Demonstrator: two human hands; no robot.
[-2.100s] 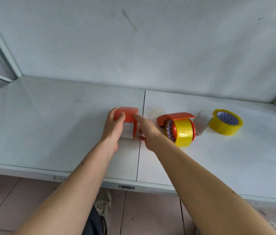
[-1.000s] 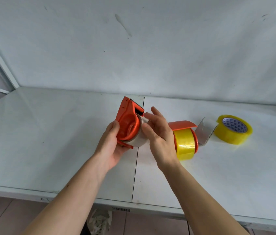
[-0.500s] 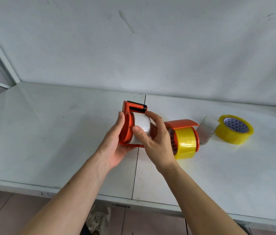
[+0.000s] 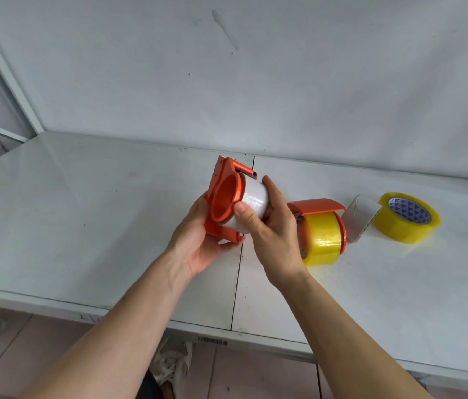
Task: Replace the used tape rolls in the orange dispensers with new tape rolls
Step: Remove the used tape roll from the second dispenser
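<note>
Now lifted off the table point(image 4: 83, 226), the orange dispenser point(image 4: 222, 203) sits clamped in the left hand point(image 4: 198, 249), turned hub-outward; a moment ago it faced edge-on. The right hand point(image 4: 270, 234) pinches the white used roll point(image 4: 254, 201), apparently sliding it off. Right of the dispenser rest a loaded dispenser point(image 4: 323, 228) and a spare yellow roll point(image 4: 407, 217).

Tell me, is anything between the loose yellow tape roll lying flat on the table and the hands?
Yes. The second orange dispenser, loaded with yellow tape, and a grey-white piece beside it lie on the white table between the loose yellow tape roll and the right hand.
</note>
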